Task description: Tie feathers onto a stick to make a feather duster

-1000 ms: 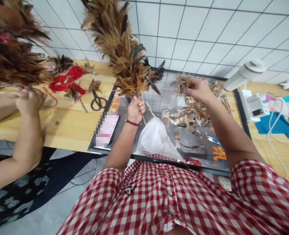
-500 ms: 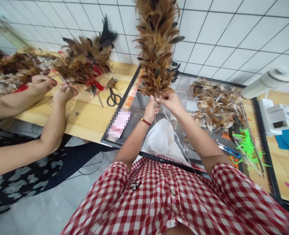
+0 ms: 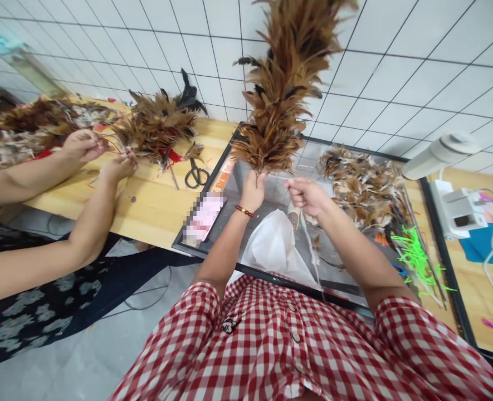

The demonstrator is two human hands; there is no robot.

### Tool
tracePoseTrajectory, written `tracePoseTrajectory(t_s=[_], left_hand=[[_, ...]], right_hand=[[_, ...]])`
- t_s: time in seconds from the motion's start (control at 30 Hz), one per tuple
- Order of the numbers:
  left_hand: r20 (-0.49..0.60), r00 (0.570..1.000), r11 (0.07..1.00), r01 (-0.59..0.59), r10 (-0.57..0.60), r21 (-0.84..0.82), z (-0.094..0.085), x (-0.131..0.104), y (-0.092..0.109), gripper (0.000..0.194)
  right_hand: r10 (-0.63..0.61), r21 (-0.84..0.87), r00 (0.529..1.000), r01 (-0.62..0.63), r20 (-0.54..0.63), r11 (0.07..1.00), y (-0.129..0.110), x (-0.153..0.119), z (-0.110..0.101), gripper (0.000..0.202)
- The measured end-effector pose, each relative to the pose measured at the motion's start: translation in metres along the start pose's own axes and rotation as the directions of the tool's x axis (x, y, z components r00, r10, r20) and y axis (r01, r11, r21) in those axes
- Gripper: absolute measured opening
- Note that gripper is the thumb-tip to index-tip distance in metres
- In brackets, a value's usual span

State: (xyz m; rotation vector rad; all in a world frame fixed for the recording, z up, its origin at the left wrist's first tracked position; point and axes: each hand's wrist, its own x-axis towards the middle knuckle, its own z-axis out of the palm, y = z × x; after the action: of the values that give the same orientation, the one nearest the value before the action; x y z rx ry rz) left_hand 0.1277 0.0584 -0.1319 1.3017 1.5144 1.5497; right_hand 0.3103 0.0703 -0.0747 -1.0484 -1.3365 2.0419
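A long brown feather duster (image 3: pixel 286 92) rises upright before me, its top leaning to the right and cut off by the frame edge. My left hand (image 3: pixel 253 191), wearing a beaded bracelet, is wrapped round its lower end just under the feathers. Apart from it, to the right, my right hand (image 3: pixel 307 196) is closed in a pinch. A white string (image 3: pixel 314 245) hangs down below that hand and seems to run from its fingers; the pinched end is too small to make out. White cloth (image 3: pixel 269 239) lies under my hands.
Loose brown feathers (image 3: pixel 361 186) and green strands (image 3: pixel 415 250) lie right, near a white bottle (image 3: pixel 440 156). Left are a phone (image 3: pixel 206 217) and black scissors (image 3: pixel 196 175). A co-worker's hands (image 3: pixel 118 167) work at another feather bundle (image 3: pixel 156 125).
My right hand has drawn away from the duster's base to the right. The duster's top has tipped rightward. My right forearm now mostly covers the blue snips.
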Motion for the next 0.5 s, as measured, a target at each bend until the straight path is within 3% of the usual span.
tracePoseTrajectory(t_s=[0.07,0.1,0.17,0.23,0.3,0.37,0.43,0.5], left_hand=[[-0.01,1.0,0.989,-0.026,0.028,0.148,0.001,-0.002,0.005,0.022],[-0.008,1.0,0.976,-0.014,0.016,0.219,0.003,-0.004,0.01,0.018],[0.007,1.0,0.937,0.009,-0.013,0.349,0.009,-0.01,0.02,0.009],[0.059,0.998,0.894,-0.004,-0.025,0.449,0.015,-0.017,0.029,0.001],[0.125,0.992,0.866,-0.047,-0.018,0.498,0.019,-0.025,0.035,0.008],[0.155,0.988,0.862,-0.078,0.0,0.501,0.02,-0.031,0.039,0.015],[0.166,0.986,0.843,-0.107,0.022,0.528,0.018,-0.037,0.043,0.024],[0.227,0.973,0.767,-0.172,0.035,0.618,0.014,-0.042,0.047,0.038]], right_hand=[[-0.224,-0.215,0.965,0.192,-0.135,0.958,-0.006,-0.011,-0.004,0.033],[-0.329,-0.388,0.933,0.252,-0.148,0.887,-0.009,-0.017,-0.002,0.031],[-0.49,-0.738,0.87,0.291,-0.061,0.609,-0.016,-0.027,0.006,0.028],[-0.544,-0.943,0.837,0.225,0.059,0.244,-0.027,-0.034,0.019,0.028],[-0.53,-0.992,0.839,0.109,0.122,-0.056,-0.043,-0.035,0.029,0.03],[-0.487,-0.969,0.858,0.045,0.162,-0.242,-0.062,-0.027,0.032,0.033],[-0.44,-0.942,0.873,0.063,0.212,-0.329,-0.082,-0.012,0.031,0.033],[-0.414,-0.932,0.877,0.093,0.243,-0.351,-0.095,0.006,0.03,0.029]])
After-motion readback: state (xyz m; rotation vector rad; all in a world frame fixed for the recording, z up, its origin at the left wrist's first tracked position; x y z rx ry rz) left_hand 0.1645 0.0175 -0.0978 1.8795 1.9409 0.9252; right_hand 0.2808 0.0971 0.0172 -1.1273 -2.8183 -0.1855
